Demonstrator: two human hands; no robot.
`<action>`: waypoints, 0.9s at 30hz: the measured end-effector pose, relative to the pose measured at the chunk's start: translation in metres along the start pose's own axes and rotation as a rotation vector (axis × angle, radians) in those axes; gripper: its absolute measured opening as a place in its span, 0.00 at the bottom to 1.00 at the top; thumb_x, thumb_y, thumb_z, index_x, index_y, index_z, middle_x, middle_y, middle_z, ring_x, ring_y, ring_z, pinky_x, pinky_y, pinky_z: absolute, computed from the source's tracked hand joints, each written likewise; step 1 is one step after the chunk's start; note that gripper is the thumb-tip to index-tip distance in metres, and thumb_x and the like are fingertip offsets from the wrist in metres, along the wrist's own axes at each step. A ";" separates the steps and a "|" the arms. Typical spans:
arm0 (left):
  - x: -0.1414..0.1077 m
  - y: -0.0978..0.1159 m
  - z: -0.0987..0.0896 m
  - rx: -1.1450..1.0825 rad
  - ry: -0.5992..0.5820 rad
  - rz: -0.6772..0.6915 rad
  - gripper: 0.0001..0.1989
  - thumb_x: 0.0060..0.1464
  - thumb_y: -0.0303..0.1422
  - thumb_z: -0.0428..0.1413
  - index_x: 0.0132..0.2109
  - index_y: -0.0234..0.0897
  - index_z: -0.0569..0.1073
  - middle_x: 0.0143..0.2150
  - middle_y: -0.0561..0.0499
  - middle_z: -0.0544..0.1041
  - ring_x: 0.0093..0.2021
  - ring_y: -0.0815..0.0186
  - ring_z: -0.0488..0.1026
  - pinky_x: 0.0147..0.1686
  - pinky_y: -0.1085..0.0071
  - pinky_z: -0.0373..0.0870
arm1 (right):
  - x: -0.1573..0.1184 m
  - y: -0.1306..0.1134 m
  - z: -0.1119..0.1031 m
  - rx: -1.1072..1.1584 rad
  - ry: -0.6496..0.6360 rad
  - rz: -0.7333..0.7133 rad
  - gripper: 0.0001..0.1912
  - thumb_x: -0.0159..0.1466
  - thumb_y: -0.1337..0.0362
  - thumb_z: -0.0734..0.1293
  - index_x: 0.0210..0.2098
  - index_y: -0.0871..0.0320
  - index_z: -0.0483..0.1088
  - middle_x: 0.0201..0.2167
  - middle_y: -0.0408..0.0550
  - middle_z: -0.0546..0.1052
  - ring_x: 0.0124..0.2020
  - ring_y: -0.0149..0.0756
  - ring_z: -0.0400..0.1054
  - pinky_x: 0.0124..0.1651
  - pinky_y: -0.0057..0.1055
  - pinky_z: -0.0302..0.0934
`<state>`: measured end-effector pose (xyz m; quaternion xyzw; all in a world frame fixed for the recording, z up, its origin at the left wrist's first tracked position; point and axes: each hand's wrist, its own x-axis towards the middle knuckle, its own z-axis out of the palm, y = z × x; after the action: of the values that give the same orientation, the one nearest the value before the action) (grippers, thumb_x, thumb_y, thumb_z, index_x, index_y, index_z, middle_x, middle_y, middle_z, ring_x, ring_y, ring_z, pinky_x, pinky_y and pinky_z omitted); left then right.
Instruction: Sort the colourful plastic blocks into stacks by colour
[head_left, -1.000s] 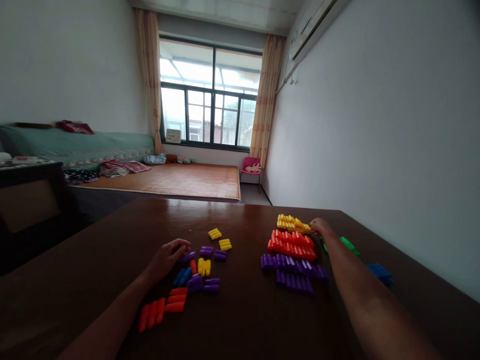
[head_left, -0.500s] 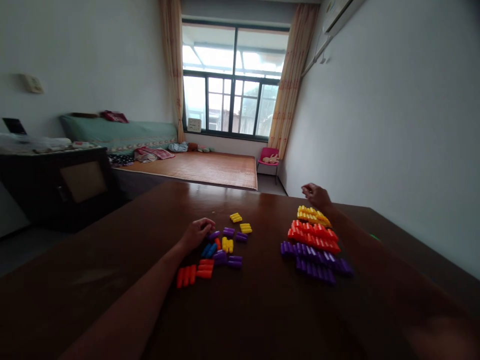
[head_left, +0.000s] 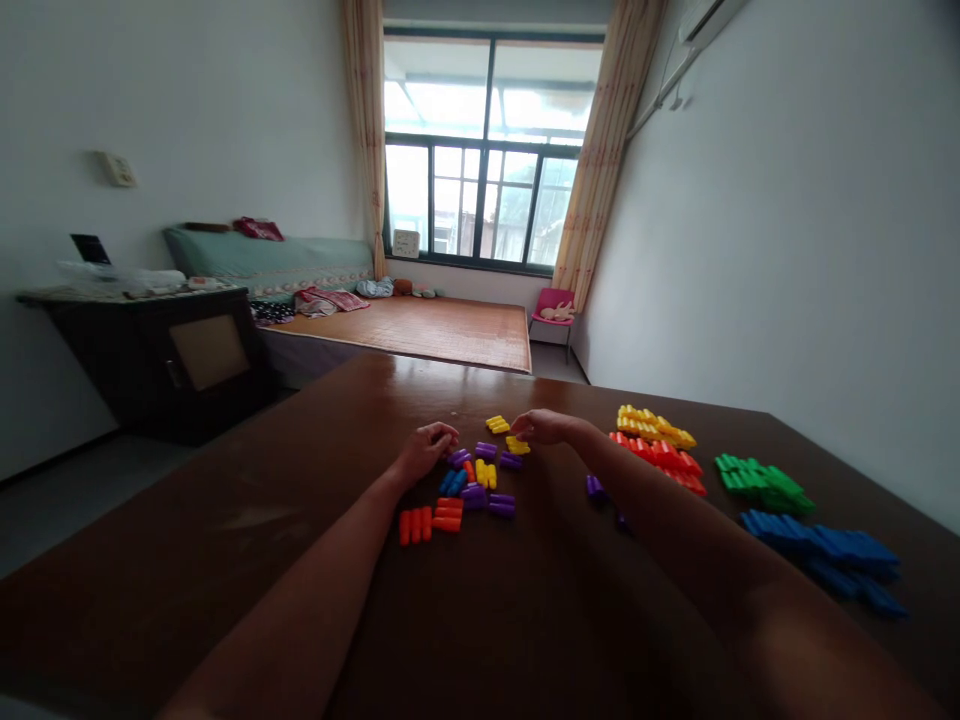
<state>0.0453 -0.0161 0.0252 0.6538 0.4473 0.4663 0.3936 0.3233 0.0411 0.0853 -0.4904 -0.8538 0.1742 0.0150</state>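
My left hand point(head_left: 429, 448) rests at the left of a loose cluster of small plastic pieces, its fingers curled beside a purple piece point(head_left: 460, 458); whether it holds anything is too small to tell. My right hand point(head_left: 541, 427) reaches in from the right, its fingertips at a yellow piece point(head_left: 517, 445). Another yellow piece point(head_left: 497, 425) lies just behind. Nearer me are a yellow piece point(head_left: 486, 474), blue pieces point(head_left: 453, 483), purple pieces point(head_left: 501, 506) and red pieces point(head_left: 416, 526).
On the brown table point(head_left: 300, 540), rows of yellow point(head_left: 656, 427), red point(head_left: 660, 458), green point(head_left: 761, 483) and blue pieces point(head_left: 825, 545) lie to the right. My right forearm hides most of the purple ones. Beyond stand a bed point(head_left: 450, 330) and a pink chair point(head_left: 555, 306).
My right hand has moved left from beyond the yellow row to the yellow piece in the cluster. The view has shifted, and the green and blue rows now show. My left hand stays beside the cluster.
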 end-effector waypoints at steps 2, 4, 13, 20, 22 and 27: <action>0.001 -0.002 -0.001 -0.007 -0.009 -0.005 0.17 0.49 0.44 0.56 0.37 0.33 0.75 0.32 0.49 0.77 0.28 0.67 0.72 0.29 0.72 0.69 | -0.001 -0.002 0.003 0.033 -0.037 0.015 0.24 0.53 0.62 0.74 0.50 0.52 0.75 0.50 0.47 0.77 0.49 0.42 0.72 0.50 0.29 0.64; 0.002 -0.004 -0.001 -0.002 -0.016 -0.004 0.18 0.49 0.45 0.56 0.38 0.33 0.75 0.32 0.48 0.78 0.29 0.67 0.73 0.29 0.72 0.69 | -0.005 -0.005 0.005 0.068 -0.031 0.057 0.26 0.53 0.60 0.75 0.52 0.53 0.73 0.51 0.47 0.76 0.49 0.42 0.71 0.50 0.29 0.64; 0.004 -0.003 -0.006 0.068 -0.027 -0.013 0.19 0.49 0.46 0.56 0.39 0.34 0.75 0.34 0.47 0.79 0.32 0.63 0.75 0.32 0.70 0.71 | -0.010 -0.006 0.025 0.133 0.141 0.225 0.24 0.51 0.55 0.75 0.47 0.53 0.74 0.40 0.47 0.79 0.41 0.44 0.73 0.40 0.30 0.65; 0.006 -0.005 -0.007 0.107 -0.031 -0.022 0.21 0.49 0.48 0.56 0.40 0.35 0.75 0.34 0.47 0.80 0.32 0.63 0.75 0.31 0.69 0.72 | -0.041 0.067 -0.016 0.186 0.405 0.210 0.22 0.51 0.64 0.73 0.45 0.58 0.72 0.39 0.47 0.78 0.36 0.35 0.72 0.38 0.27 0.65; 0.006 -0.004 -0.007 0.120 -0.031 -0.014 0.21 0.49 0.48 0.56 0.40 0.34 0.76 0.34 0.47 0.80 0.32 0.63 0.75 0.31 0.69 0.72 | -0.064 0.109 -0.042 0.178 0.487 0.265 0.19 0.51 0.66 0.71 0.43 0.57 0.72 0.39 0.46 0.78 0.37 0.33 0.72 0.39 0.25 0.64; 0.008 -0.006 -0.007 0.143 -0.039 -0.011 0.20 0.50 0.48 0.55 0.39 0.35 0.76 0.34 0.48 0.80 0.31 0.63 0.75 0.30 0.70 0.71 | -0.113 0.198 -0.065 0.071 0.454 0.543 0.18 0.47 0.70 0.71 0.39 0.58 0.74 0.34 0.44 0.78 0.32 0.32 0.71 0.34 0.24 0.63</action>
<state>0.0389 -0.0058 0.0236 0.6867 0.4753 0.4182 0.3572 0.5592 0.0545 0.1008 -0.7247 -0.6607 0.0880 0.1746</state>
